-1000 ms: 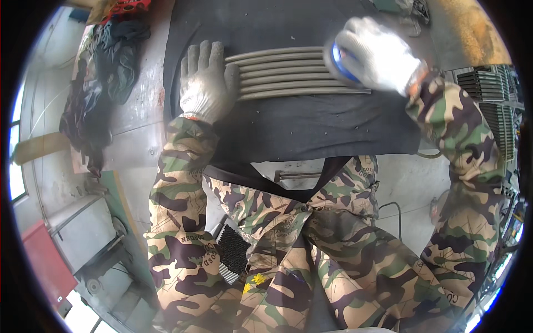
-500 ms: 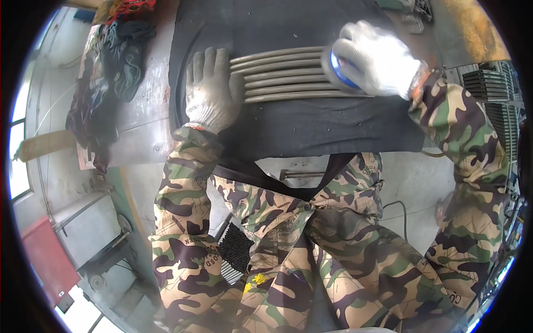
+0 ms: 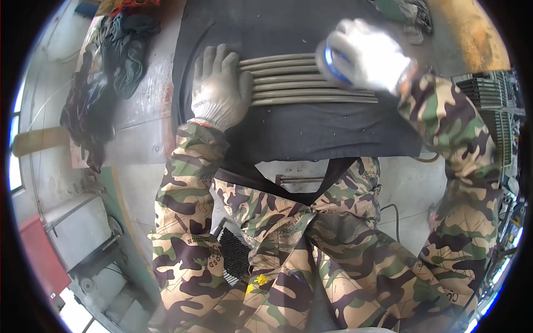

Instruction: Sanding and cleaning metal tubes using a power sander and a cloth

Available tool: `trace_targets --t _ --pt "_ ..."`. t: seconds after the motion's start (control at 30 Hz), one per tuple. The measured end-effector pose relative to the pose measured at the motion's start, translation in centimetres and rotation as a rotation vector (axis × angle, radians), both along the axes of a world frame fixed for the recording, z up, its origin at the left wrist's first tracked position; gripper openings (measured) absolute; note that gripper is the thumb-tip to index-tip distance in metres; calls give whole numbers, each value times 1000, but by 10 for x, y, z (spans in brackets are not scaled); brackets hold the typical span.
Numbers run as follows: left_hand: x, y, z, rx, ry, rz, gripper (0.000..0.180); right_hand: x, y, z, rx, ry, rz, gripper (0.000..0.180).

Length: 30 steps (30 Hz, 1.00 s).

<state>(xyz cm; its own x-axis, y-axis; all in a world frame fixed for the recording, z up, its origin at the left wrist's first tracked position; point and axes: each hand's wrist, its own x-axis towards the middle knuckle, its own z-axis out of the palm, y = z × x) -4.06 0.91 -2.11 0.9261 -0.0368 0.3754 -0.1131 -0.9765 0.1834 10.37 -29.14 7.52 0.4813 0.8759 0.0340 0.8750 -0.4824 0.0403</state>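
Several slim grey metal rods (image 3: pixel 288 85) lie side by side, running left to right, on a black cloth (image 3: pixel 311 127). My left hand (image 3: pixel 218 89), in a whitish knit glove, lies flat over their left ends with its fingers pointing away from me. In my right hand (image 3: pixel 371 55), gloved in white and blurred by motion, is a round pad-like object with a blue rim (image 3: pixel 331 65). It sits over the right part of the rods, and its underside is hidden. The hand covers some of the rods' right ends.
Dark crumpled cloths (image 3: pixel 130 53) lie on the metal tabletop (image 3: pixel 147 133) at the left. A rack with stacked dark metal bars (image 3: pixel 491 105) stands at the right. Clear plastic wrapping (image 3: pixel 411 19) lies at the far right, beside a rusty-brown surface (image 3: pixel 472 33).
The right hand and its blue-rimmed object have shifted slightly left along the rods, baring more of a near rod's right end. The left hand stays flat on the left ends.
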Motion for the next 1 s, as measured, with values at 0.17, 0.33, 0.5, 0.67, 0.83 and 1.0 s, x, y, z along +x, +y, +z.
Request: trace_targets --t 0.17,0.33,0.5,0.67,0.83,1.0 --pt "5 -6 11 4 15 -53 48 -2 26 2 17 -10 -4 24" --pt "-15 -11 10 7 17 -51 53 -26 50 -1 69 33 139 22" --pt "-9 -13 8 45 -65 -90 52 -8 72 -8 106 -15 90 22" --pt "-4 -18 3 28 52 -59 58 -49 79 19 -118 241 63 29" --pt "-6 -8 4 34 131 -13 55 -8 93 2 4 120 -35 28" --pt "-1 -16 16 20 40 -69 53 -6 27 12 -83 148 -35 28"
